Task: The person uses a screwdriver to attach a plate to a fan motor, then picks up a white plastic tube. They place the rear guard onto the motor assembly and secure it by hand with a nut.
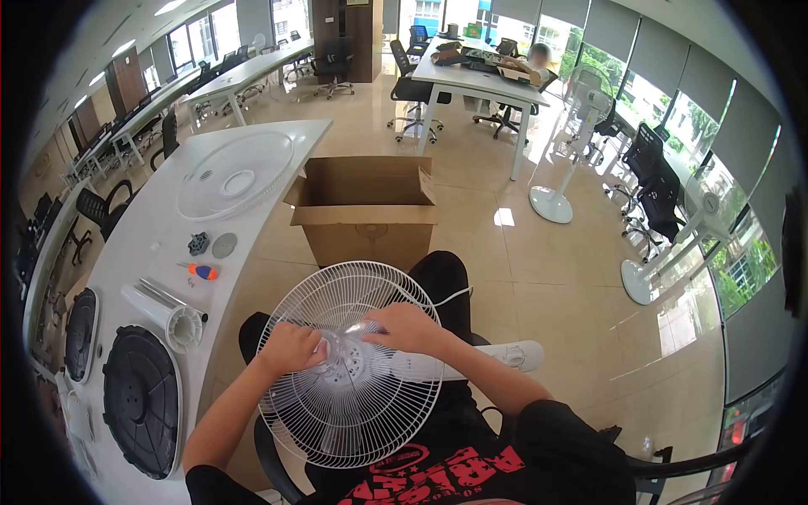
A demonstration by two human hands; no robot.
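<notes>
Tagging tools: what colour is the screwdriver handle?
Screwdriver handle: orange and blue, best seen in the head view.

We can reach in from above, but our left hand [293, 347] and right hand [404, 326] crowd the clear blade [340, 343], and the wire cage [370, 425] blocks the way around its rim. The white post [509, 357] stands in our way on the right, the cardboard box [366, 242] ahead. Between that box and the standing fan [551, 204] we have open floor [480, 244]. Over the bench [126, 252], there's passage left of the screwdriver [203, 271], beyond the white tube [164, 313].
</notes>
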